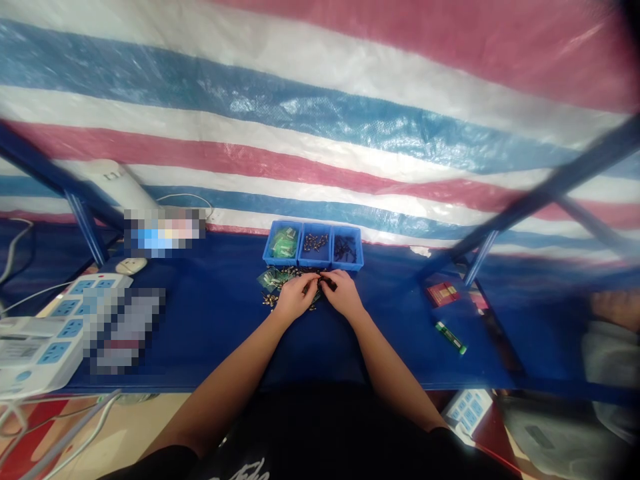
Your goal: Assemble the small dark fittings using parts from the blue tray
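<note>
My left hand and my right hand meet over a loose pile on the blue tabletop, fingers curled together and closed. Something small and dark shows at the fingertips, too small to make out. Around and under the fingers lie brass-coloured metal pieces and green pieces, partly hidden by my hands. Just behind stand three joined blue bins. The left bin holds green pieces, the middle bin brass-coloured metal parts, and the right bin thin dark parts.
Power strips sit at the left and lower right. A red packet and a green tube-like item lie on the right. Blue frame bars slant at both sides, before a striped sheet. Another person's arm appears far right.
</note>
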